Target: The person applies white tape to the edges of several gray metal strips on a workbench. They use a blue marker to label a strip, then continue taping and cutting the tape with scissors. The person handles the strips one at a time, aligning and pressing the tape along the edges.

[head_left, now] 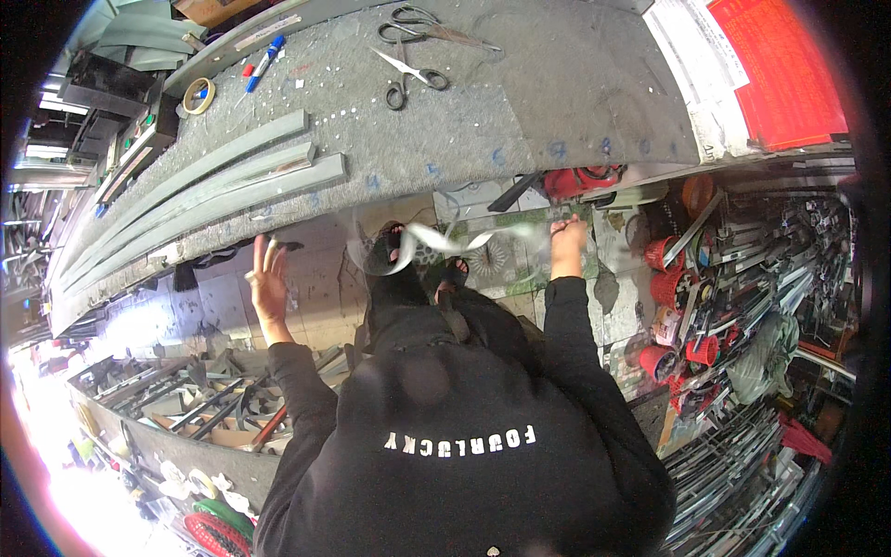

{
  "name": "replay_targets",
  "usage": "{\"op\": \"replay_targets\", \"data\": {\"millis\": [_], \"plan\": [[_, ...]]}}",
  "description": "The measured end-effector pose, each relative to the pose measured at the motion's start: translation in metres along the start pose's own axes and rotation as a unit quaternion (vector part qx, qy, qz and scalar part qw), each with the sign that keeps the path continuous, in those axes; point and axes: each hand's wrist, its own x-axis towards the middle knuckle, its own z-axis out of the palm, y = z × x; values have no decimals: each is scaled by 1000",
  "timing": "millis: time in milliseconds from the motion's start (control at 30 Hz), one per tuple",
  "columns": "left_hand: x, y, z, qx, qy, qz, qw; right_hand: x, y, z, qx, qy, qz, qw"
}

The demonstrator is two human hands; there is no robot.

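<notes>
In my right hand (568,245), closed in a fist, is one end of a thin whitish strip (455,243). The strip curls leftward through the air in front of my legs, blurred by motion; its exact kind cannot be made out. My left hand (267,278) is raised near the table's front edge, fingers spread, holding nothing. Just beyond it, long grey profile strips (232,190) lie along the left of the grey-covered worktable (390,139). Black-handled scissors (408,76) lie opened farther back, beside a pair of dark shears (418,35).
A blue marker (265,63) and a tape roll (199,96) lie at the table's far left. Red and white sheets (780,70) cover its right end. A bin of offcuts (209,408) stands at left. Red baskets (661,253) and racked metal lengths (742,473) crowd the right.
</notes>
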Motion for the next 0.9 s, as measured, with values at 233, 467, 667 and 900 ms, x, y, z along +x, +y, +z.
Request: {"op": "replay_targets", "data": {"millis": [233,467,667,900], "plan": [[28,-9,31,202,139,-191,951,-47,15,8,-30,-240,6,970],[46,-71,249,411,-313,73,853,-135,53,27,40,-499,284,818],[57,-67,209,619,-275,75,732,-97,22,33,132,-365,282,878],[-4,43,-90,852,-121,20,510,9,-55,-29,299,-102,288,904]]}}
